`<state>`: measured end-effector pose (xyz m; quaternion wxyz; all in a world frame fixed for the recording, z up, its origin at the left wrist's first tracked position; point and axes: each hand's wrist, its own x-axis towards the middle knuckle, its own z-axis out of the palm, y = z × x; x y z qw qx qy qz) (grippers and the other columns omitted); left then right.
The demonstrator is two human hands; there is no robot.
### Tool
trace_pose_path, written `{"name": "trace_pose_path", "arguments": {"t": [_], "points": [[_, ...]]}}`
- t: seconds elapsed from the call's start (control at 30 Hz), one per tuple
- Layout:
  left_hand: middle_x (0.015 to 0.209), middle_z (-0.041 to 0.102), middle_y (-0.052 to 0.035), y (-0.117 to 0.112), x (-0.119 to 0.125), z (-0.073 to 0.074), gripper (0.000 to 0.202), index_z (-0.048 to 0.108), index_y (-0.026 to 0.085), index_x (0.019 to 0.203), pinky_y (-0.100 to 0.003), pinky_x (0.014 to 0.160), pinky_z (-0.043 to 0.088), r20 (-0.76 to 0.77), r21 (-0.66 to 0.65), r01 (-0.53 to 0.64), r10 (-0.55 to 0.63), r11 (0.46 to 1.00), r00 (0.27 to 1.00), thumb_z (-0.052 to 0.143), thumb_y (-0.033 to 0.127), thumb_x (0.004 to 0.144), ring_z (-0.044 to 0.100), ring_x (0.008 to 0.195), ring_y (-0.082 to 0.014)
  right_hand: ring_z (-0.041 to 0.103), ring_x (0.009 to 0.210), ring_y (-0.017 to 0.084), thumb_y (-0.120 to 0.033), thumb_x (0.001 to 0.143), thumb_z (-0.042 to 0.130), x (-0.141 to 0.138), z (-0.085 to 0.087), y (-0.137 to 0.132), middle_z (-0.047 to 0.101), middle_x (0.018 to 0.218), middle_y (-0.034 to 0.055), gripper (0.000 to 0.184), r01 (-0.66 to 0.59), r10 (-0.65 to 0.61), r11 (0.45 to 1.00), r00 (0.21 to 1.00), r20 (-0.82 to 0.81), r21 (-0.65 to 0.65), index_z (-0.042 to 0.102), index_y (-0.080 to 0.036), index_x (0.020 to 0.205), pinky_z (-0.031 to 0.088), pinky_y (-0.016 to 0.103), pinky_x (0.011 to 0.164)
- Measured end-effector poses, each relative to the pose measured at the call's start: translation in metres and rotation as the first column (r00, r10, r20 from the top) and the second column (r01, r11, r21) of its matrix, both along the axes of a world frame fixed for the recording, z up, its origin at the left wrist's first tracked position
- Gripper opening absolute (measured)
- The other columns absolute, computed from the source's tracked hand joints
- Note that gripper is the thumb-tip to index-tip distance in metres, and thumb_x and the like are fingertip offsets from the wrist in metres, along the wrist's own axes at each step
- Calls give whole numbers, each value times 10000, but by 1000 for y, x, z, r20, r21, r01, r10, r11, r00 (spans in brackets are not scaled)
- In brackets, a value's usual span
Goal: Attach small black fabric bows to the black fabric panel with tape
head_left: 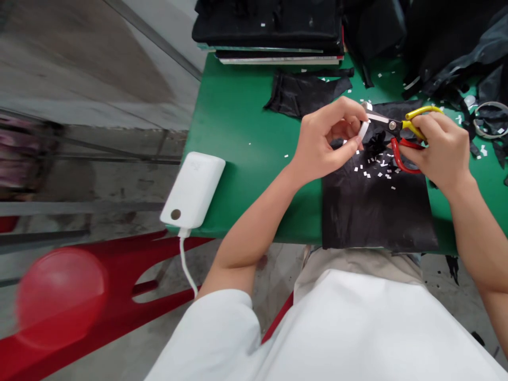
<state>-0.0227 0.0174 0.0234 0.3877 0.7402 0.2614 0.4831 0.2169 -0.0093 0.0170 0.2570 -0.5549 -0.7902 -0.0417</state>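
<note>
My left hand (323,135) pinches a narrow white strip (363,130) between thumb and fingers. In my right hand (446,145) is a pair of scissors (392,126) with one yellow and one red handle, their blades pointing left at the strip. Whether the blades touch the strip I cannot tell. Beneath both hands lies a dark sheet of black fabric (377,211), sprinkled with several tiny white snippets (381,164). A small crumpled black piece (377,142) sits under the scissors.
A white power bank (194,190) with a cable lies on the left edge of the green table (246,127). Stacked black fabric (270,24) stands at the back, a loose black piece (301,92) before it. A white tape roll (492,119) is far right, a red chair (130,286) lower left.
</note>
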Motion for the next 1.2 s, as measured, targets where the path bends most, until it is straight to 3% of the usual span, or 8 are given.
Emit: {"name": "trace_pose_path", "arguments": {"t": [0.2,0.37,0.57,0.7,0.77,0.87,1.0,1.2], "points": [[838,623,-13,-1,-4,5,203,568,272,1055,-335,687,574,-148,55,-203,209,978,967,602,372,882,645,720,-147,649,1067,313,-346,877,642,2,2,1,696,1098,121,225,92,-94,994,995,-21,-61,619,-224,1064,537,446,834],[898,628,-43,6,-11,4,264,549,305,1175,-382,783,532,-387,199,-473,512,858,767,564,281,913,622,854,-205,639,1063,330,-321,842,673,4,9,7,665,1155,169,319,326,-322,939,945,52,-109,624,-163,1114,519,463,877],[963,647,-108,20,-31,-24,391,556,272,1295,-454,868,511,-712,183,-486,456,854,534,514,273,906,625,961,-301,622,1131,361,-363,866,630,11,15,15,634,1243,237,415,667,-614,685,745,260,-293,637,-103,1190,490,488,908],[878,649,-94,19,-36,-35,436,559,243,1322,-425,886,521,-764,283,-450,483,847,429,467,219,896,628,903,-272,618,1165,394,-389,885,607,22,13,16,609,1248,315,485,752,-671,559,658,342,-350,613,-45,1227,478,515,912],[883,650,-95,16,-33,-31,458,546,237,1340,-427,888,524,-794,293,-447,475,845,378,464,196,891,633,891,-269,626,1124,416,-394,862,635,31,8,16,632,1161,319,437,735,-663,559,674,325,-383,645,-58,1141,480,540,890],[924,652,-113,13,-28,-23,455,553,227,1325,-451,874,525,-846,278,-462,443,842,298,462,164,884,641,878,-280,627,1020,438,-461,793,684,47,-5,16,651,963,254,354,655,-632,653,748,205,-380,660,-148,956,477,570,832],[1054,629,-124,13,-26,-20,324,607,243,1197,-433,859,525,-819,260,-493,460,831,344,500,209,893,638,874,-264,613,983,433,-487,729,698,57,-17,17,627,818,187,312,581,-579,742,807,117,-335,621,-215,862,478,575,800],[1110,596,-102,15,-17,-21,214,599,257,1129,-424,935,501,-644,216,-408,443,887,623,539,298,928,625,1010,-268,634,1001,443,-338,750,636,35,4,13,665,978,235,244,634,-585,723,773,243,-275,645,-180,936,502,579,797]]}}
